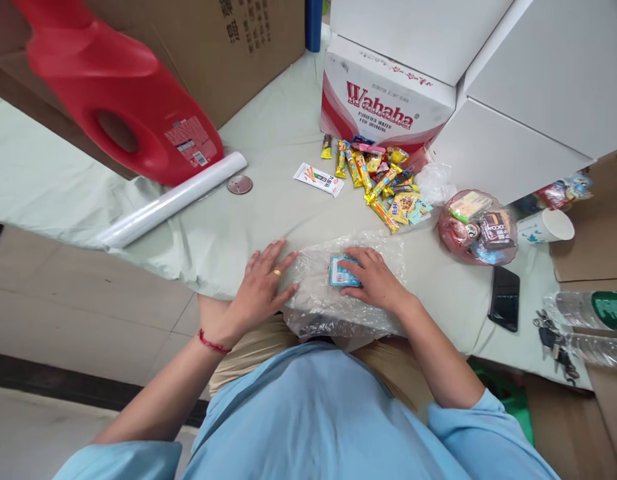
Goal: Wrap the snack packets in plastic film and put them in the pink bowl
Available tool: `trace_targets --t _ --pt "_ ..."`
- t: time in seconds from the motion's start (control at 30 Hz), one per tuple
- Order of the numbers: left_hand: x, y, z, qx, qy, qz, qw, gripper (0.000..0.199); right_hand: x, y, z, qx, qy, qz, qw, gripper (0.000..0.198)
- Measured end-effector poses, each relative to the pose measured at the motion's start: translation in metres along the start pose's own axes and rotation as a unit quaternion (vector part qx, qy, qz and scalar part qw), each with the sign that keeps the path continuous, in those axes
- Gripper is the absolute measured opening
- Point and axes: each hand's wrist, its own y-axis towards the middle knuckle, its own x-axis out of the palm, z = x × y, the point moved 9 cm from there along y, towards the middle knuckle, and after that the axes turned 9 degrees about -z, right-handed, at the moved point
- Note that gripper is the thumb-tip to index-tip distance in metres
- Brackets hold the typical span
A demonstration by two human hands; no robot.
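A crinkled sheet of clear plastic film [313,287] lies on the pale tablecloth in front of me, its near part hanging over the table edge. My left hand [265,277] rests flat at the film's left side, fingers spread and holding nothing. On the film lies a small blue and white packet [337,272] with printed text and a barcode. My right hand [371,277] covers the packet's right part, fingers over it and thumb at its near edge. What lies beneath the right palm is hidden.
A roll of clear film [173,200] and a red jug [153,113] stand left, near a round metal disc [239,185]. Several wrapped snacks [383,177] lie before a Wahaba-style carton [383,100]. Right are a snack bowl [475,230], paper cup [548,227], phone [504,298] and keys [555,347].
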Motion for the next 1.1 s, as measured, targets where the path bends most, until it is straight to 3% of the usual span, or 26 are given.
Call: trace_targets --t 0.13,0.27,0.37,0.43,0.5,0.6,0.7,0.8,0.9,1.0,1.1 --pt "-0.021 -0.010 0.015 0.058 0.030 0.048 0.997 0.066 -0.016 -0.026 -0.008 -0.032 0.059 0.043 0.997 0.054" --pt "-0.019 -0.017 0.035 0.146 0.026 -0.022 0.989 0.085 -0.015 -0.072 -0.019 -0.062 0.122 0.048 0.989 0.072" --pt "-0.014 -0.018 0.041 0.161 -0.029 -0.034 0.986 0.080 0.002 -0.102 -0.021 -0.025 0.108 0.062 0.992 0.093" --pt "-0.014 -0.014 0.042 0.142 -0.066 -0.003 0.988 0.072 0.011 -0.115 -0.016 0.022 0.089 0.105 0.990 0.086" --pt "-0.014 -0.007 0.040 0.106 -0.097 0.036 0.989 0.070 0.014 -0.122 -0.013 0.050 0.088 0.159 0.982 0.065" --pt "-0.010 0.008 0.038 0.051 -0.142 0.072 0.986 0.083 0.003 -0.118 -0.013 0.026 0.098 0.214 0.971 0.043" --pt "-0.005 0.022 0.030 -0.004 -0.213 0.092 0.973 0.074 -0.020 -0.106 -0.008 -0.005 0.093 0.234 0.968 0.030" --pt "-0.008 0.026 0.012 -0.074 -0.282 0.141 0.946 0.055 -0.038 -0.090 0.010 0.002 0.114 0.228 0.967 0.024" --pt "-0.010 0.021 -0.011 -0.154 -0.295 0.190 0.924 0.049 -0.041 -0.073 0.039 0.060 0.138 0.216 0.965 0.021" --pt "-0.019 0.006 -0.023 -0.214 -0.239 0.247 0.914 0.043 -0.027 -0.057 0.067 0.157 0.112 0.165 0.967 0.023" --pt "-0.043 -0.014 -0.004 -0.196 -0.125 0.322 0.918 0.030 -0.014 -0.049 0.081 0.226 0.076 0.104 0.965 0.032"
